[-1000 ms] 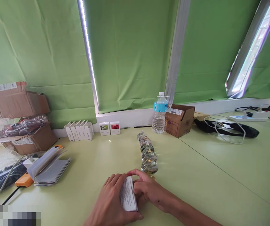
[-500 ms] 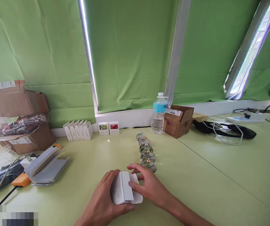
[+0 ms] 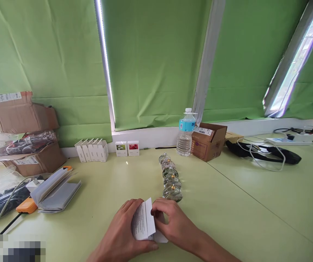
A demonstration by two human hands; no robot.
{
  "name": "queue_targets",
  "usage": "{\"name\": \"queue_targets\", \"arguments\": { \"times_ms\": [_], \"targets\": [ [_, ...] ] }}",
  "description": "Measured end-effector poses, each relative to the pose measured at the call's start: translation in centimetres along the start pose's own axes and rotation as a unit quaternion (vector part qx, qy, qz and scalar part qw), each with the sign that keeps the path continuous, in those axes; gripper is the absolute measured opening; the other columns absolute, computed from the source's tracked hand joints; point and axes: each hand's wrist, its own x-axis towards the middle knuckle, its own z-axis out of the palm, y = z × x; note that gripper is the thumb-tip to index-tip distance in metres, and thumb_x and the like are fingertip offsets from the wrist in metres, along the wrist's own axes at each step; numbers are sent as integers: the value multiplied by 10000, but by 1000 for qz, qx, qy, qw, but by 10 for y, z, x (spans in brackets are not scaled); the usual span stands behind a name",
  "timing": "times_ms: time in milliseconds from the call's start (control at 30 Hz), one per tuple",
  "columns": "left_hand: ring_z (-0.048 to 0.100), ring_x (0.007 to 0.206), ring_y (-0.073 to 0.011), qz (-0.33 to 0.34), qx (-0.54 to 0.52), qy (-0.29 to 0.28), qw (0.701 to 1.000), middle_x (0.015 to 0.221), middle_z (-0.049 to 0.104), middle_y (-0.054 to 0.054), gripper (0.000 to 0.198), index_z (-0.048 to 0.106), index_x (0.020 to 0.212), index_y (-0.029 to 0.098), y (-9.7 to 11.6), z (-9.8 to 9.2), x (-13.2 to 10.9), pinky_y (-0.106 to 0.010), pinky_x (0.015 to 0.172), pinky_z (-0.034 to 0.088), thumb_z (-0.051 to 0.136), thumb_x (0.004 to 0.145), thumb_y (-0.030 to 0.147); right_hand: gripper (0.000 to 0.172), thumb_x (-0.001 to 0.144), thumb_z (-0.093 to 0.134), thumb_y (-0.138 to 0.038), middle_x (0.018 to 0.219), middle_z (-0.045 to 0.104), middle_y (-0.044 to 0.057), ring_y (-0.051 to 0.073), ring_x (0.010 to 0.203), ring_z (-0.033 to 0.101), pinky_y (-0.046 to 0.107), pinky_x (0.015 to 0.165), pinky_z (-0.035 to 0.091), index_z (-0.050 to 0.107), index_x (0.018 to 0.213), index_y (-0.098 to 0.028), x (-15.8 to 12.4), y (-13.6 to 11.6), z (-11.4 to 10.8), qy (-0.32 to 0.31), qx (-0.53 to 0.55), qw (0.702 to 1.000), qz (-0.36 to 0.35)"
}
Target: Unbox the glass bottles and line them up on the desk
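Observation:
Both hands hold a small white carton (image 3: 143,223) with fine print on its side, low at the table's near edge. My left hand (image 3: 123,233) wraps its left side with the thumb under it. My right hand (image 3: 171,222) pinches a white flap on the carton's right side. Just beyond my right hand runs a row of several round clear glass bottles with gold caps (image 3: 170,177), leading away from me.
At the back stand several folded white cartons (image 3: 92,150), two printed small boxes (image 3: 127,148), a water bottle (image 3: 186,133) and a brown box (image 3: 209,140). Flat grey carton blanks (image 3: 55,187), cardboard boxes (image 3: 22,134) and bags lie left. Black cables (image 3: 262,153) lie right.
The carton has been turned in my hands: first held edge-on, then opened out with a flap showing. My right hand moved from flat on top to pinching the flap.

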Motion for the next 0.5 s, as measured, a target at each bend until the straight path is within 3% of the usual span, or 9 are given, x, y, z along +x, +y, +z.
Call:
{"name": "queue_targets", "arguments": {
  "times_ms": [233, 333, 500],
  "targets": [
    [571, 994, -255, -6, -6, 12, 1000, 1098, 605, -41, 706, 557, 1154, 272, 2, -3, 0, -332, 845, 473, 850, 517, 363, 52, 817, 598, -186, 709, 548, -18, 136, 686, 529, 240, 684, 403, 618, 769, -192, 0, 0, 1, -8, 27, 1000, 4],
    [570, 980, -250, -10, -4, 26, 1000, 1085, 604, -41, 674, 557, 1141, 266, 3, -5, 0, -330, 840, 473, 838, 536, 360, 110, 841, 576, -205, 710, 539, -7, 143, 679, 526, 251, 707, 418, 617, 739, -194, -1, -3, 0, -19, 35, 999, 2],
    [575, 956, -243, -25, -9, 69, 997, 1082, 600, -52, 575, 554, 1129, 246, 5, -5, 0, -335, 825, 480, 772, 634, 444, 94, 821, 606, -227, 864, 596, 41, 188, 836, 553, 280, 794, 423, 616, 735, -189, -3, -7, 0, -21, 58, 998, -2]
  ]
}}
